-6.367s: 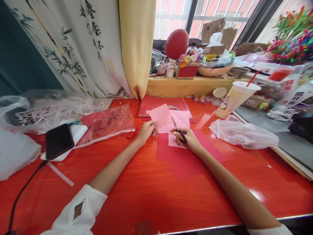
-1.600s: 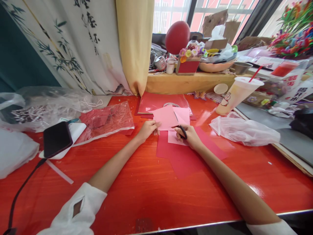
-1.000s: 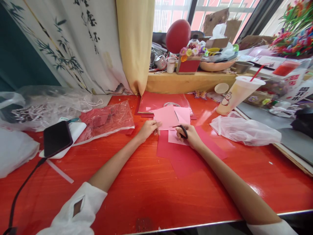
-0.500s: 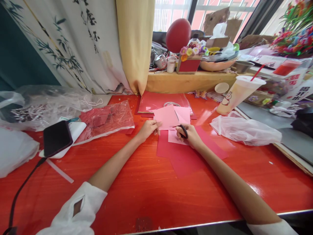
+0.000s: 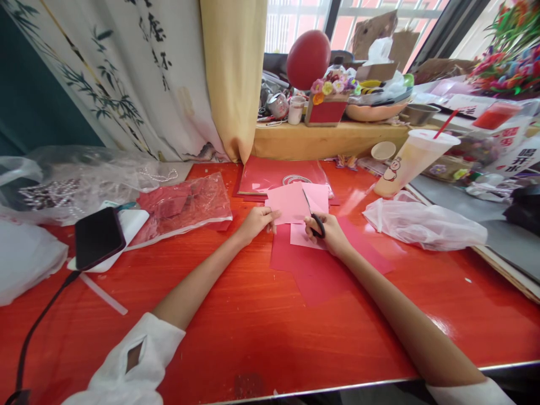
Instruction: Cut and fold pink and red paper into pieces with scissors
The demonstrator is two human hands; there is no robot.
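Note:
Between thumb and fingers, my left hand (image 5: 258, 221) grips the left edge of a pink sheet of paper (image 5: 286, 202). My right hand (image 5: 329, 232) is closed round the black handles of a pair of scissors (image 5: 318, 226). Its blades lie over the pink paper and point away from me, up and slightly left. Another pink piece (image 5: 300, 236) rests below, partly under my right hand. Beneath these, several red paper sheets (image 5: 314, 275) are spread on the red table (image 5: 219, 332).
Behind the paper lies a red packet (image 5: 270, 173) with a ring of wire on it. At left are a phone (image 5: 99, 238) with a cable and a plastic bag of red pieces (image 5: 189, 205). A drink cup (image 5: 411, 163) and a crumpled plastic bag (image 5: 424, 222) stand at right.
The scissors have shifted slightly, and more of their blades shows above the pink paper. My left hand keeps its grip and has barely moved.

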